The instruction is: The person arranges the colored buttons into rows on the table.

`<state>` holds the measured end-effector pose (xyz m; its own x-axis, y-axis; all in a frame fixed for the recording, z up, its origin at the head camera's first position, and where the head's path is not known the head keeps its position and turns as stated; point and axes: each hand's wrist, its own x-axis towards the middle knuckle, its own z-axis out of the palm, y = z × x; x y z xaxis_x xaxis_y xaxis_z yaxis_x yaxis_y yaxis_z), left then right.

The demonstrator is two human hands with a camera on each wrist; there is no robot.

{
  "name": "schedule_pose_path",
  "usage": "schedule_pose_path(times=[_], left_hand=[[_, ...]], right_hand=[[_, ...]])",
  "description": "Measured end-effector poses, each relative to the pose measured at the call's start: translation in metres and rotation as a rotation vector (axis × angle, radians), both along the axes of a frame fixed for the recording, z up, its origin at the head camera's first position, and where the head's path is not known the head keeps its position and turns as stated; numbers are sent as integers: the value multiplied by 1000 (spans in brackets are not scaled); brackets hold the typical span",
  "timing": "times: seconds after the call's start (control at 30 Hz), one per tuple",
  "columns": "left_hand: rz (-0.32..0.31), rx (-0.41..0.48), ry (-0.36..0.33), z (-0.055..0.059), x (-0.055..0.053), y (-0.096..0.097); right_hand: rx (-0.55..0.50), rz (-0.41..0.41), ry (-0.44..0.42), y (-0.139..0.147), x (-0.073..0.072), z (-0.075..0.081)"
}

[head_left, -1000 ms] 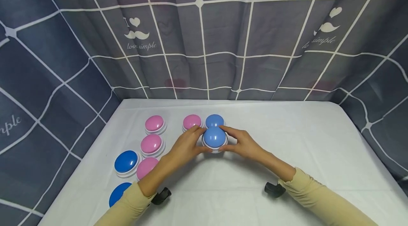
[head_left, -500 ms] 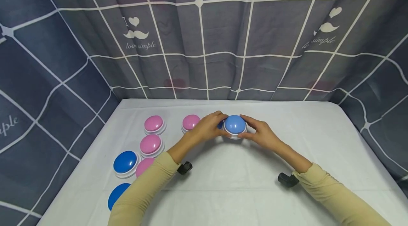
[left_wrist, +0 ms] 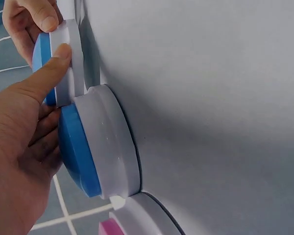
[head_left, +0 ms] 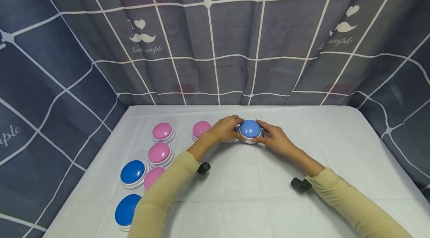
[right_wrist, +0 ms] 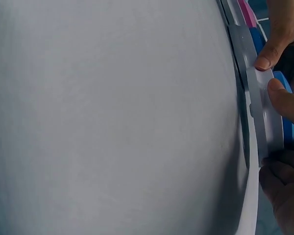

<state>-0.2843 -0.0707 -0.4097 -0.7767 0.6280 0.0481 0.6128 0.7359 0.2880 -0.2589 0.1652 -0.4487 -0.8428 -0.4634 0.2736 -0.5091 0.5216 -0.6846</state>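
Both hands hold a light-blue push button (head_left: 250,128) with a white round base, near the back of the table. My left hand (head_left: 226,130) grips its left side, the thumb (left_wrist: 62,53) pressing the white base. On the opposite side, my right hand (head_left: 277,139) pinches the base between thumb and fingers. In the left wrist view the base is close over the cloth, with a shadow beneath. Right beside it stands a second blue button (left_wrist: 110,142), mostly hidden behind my left hand in the head view. A pink button (head_left: 201,128) follows to the left.
At the left of the white-covered table (head_left: 268,208) are pink buttons (head_left: 162,131) in a column and darker blue buttons (head_left: 132,171), partly covered by my left sleeve (head_left: 164,189). A grey checked curtain (head_left: 231,77) borders the back and sides.
Both hands have carried the light-blue button right and toward the back, from in front of the second blue button to its right side. In the last half second it shifted only slightly.
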Motion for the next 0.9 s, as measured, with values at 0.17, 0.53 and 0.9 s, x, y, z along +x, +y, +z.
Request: schedule_pose_path(times=[0.17, 0.53, 0.9], left_hand=[[-6, -14, -3, -4, -7, 1], [-1, -31, -19, -7, -12, 2], [31, -5, 4, -7, -6, -2]], right_hand=[[29, 0, -3, -1, -4, -2], [67, 12, 5, 0, -8, -3], [101, -7, -31, -1, -7, 0]])
